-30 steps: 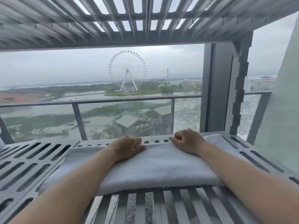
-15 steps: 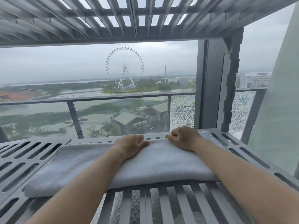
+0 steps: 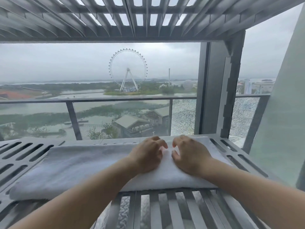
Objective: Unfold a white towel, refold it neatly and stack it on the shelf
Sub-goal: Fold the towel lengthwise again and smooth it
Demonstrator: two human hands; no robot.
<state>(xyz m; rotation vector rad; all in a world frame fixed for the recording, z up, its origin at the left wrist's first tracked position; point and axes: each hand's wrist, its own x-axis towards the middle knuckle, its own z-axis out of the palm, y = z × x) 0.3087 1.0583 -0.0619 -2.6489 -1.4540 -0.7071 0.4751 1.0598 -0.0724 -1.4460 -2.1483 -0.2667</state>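
A folded white towel (image 3: 85, 167) lies lengthwise on the grey slatted shelf (image 3: 24, 156). Both my hands rest on its right half, close together. My left hand (image 3: 148, 156) and my right hand (image 3: 188, 156) have their fingers loosely bent, with the tips facing each other across a narrow strip of towel. Their palms and wrists lie on the cloth. Neither hand plainly grips a fold. My forearms cover the towel's near edge in the middle.
Another slatted shelf (image 3: 148, 17) hangs close overhead. A grey upright post (image 3: 231, 83) stands at the back right, with a pale panel (image 3: 283, 113) beyond it. Behind the shelf runs a glass railing (image 3: 99, 100).
Both hands were fists set apart near the towel's far edge. They have slid together toward the middle and their fingers have loosened. The towel has not moved.
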